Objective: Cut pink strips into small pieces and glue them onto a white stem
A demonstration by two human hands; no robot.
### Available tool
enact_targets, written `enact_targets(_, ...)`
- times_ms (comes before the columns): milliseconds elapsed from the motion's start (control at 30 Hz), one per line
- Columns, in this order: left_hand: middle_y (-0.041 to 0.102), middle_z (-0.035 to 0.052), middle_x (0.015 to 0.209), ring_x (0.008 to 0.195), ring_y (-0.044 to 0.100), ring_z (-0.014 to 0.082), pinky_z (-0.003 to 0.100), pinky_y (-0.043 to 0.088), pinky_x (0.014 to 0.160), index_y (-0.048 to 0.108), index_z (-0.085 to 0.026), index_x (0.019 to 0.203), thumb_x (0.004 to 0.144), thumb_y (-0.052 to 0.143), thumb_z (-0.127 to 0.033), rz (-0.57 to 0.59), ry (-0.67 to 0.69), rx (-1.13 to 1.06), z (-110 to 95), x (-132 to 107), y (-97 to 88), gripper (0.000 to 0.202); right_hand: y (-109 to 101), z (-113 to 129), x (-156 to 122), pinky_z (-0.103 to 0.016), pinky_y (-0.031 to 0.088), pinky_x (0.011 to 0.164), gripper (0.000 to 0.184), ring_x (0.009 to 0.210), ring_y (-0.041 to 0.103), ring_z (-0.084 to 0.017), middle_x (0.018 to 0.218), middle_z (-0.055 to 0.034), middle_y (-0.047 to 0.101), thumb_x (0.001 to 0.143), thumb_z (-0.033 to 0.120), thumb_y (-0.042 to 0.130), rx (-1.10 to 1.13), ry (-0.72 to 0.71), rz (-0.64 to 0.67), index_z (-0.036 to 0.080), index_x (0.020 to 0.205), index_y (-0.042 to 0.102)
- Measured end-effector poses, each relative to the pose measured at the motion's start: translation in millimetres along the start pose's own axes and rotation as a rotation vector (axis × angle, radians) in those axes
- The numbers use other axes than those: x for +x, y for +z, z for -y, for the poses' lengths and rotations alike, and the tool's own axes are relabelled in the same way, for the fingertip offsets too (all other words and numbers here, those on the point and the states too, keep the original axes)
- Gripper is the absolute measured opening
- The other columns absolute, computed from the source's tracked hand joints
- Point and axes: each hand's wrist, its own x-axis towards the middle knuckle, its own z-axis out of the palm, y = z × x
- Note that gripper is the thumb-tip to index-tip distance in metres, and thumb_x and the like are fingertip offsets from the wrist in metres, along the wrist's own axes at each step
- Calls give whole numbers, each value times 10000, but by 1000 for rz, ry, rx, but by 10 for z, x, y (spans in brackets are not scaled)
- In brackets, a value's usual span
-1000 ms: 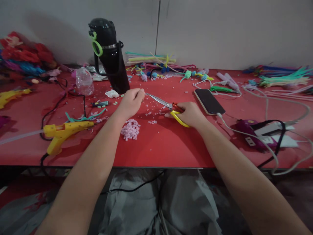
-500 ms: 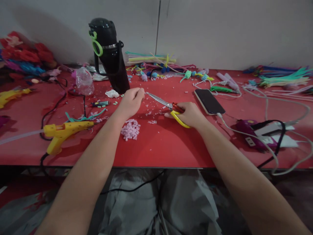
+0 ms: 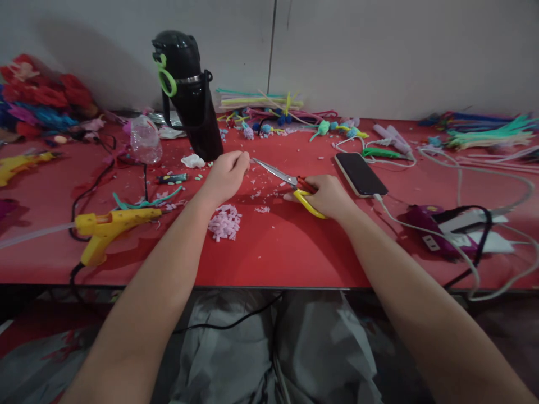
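Note:
My right hand grips a pair of scissors by its yellow and red handles. The blades point left, and their tips come close to the fingertips of my left hand. Those left fingers are pinched together; whatever is between them is too small or hidden to make out. On the red table below my left wrist lies a small heap of short pink-lilac cut pieces. Tiny pink scraps are scattered under the blades.
A black bottle stands behind my left hand. A yellow glue gun lies left of my left forearm. Right of my right hand are a phone on a white cable and a purple power strip. Pipe cleaners lie along the wall.

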Motion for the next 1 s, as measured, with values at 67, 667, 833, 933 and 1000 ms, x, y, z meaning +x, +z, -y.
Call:
enact_targets(67,358,-16,595,533,342,108,275,271,500,369,-204,640,967,433,-383,-11,1,3,16,10,0,378,-3,3,-4,-296,174,527,688,574,252,-103,568,45,287,608,815,700,26,-22,-7,211,578,374)
enact_targets(667,355,-18,597,528,354,106,275,278,492,356,-208,635,965,439,-377,6,-9,-24,-17,2,-3,380,-13,10,-11,-297,179,532,682,574,275,-105,569,36,331,593,818,709,4,-10,14,206,577,406)
enact_targets(833,342,-19,595,521,341,108,282,281,498,352,-208,638,972,428,-385,13,-13,-14,-15,1,2,385,1,-10,9,-304,168,532,700,574,257,-106,565,37,309,586,812,720,-29,12,7,211,558,363)
enact_targets(933,347,-19,591,527,347,112,283,293,514,369,-207,651,977,426,-391,4,-13,19,-13,1,-4,379,5,-20,8,-300,179,533,686,577,256,-106,570,42,296,610,796,719,-1,1,-13,212,571,361)
enact_targets(1000,364,-16,594,538,362,114,285,306,529,381,-206,659,980,427,-388,3,-6,31,-27,0,-14,372,4,-21,2,-296,187,532,670,575,258,-104,573,46,289,630,784,715,35,-19,-26,212,586,369)
